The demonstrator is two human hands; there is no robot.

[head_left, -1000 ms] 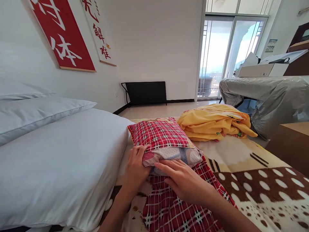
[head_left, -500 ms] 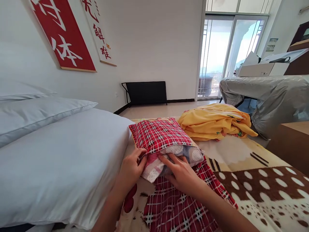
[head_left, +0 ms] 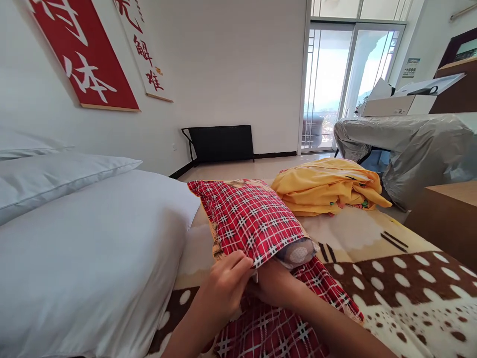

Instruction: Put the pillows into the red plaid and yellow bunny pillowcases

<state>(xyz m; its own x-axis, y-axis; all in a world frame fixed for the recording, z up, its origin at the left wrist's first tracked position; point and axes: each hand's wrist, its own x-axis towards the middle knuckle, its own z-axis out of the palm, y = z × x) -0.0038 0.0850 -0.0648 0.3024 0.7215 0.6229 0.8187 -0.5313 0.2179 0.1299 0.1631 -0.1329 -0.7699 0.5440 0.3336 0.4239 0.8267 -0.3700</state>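
Note:
A red plaid pillowcase [head_left: 253, 214] lies in front of me with its mouth facing me. Part of a patterned pillow [head_left: 300, 252] shows at the right side of that mouth. My left hand [head_left: 231, 278] is closed, pinching the pillowcase's near edge between thumb and fingers. Under that edge, my right hand [head_left: 270, 281] reaches into the opening against the pillow; its fingers are hidden by the cloth. Another stretch of red plaid fabric [head_left: 276, 330] spreads flat beneath my wrists.
A white-covered mattress [head_left: 93, 263] with white pillows [head_left: 67, 179] rises at the left. Beyond the pillowcase lies bundled yellow cloth [head_left: 328, 186]. A patterned blanket [head_left: 410, 283] covers the surface below. At the right stand a brown box [head_left: 447, 214] and a plastic-covered table [head_left: 413, 139].
The pillowcase edge has come toward me, covering more of the pillow. My right hand has gone from lying on the pillow to inside the opening. My left hand has shifted right along the edge.

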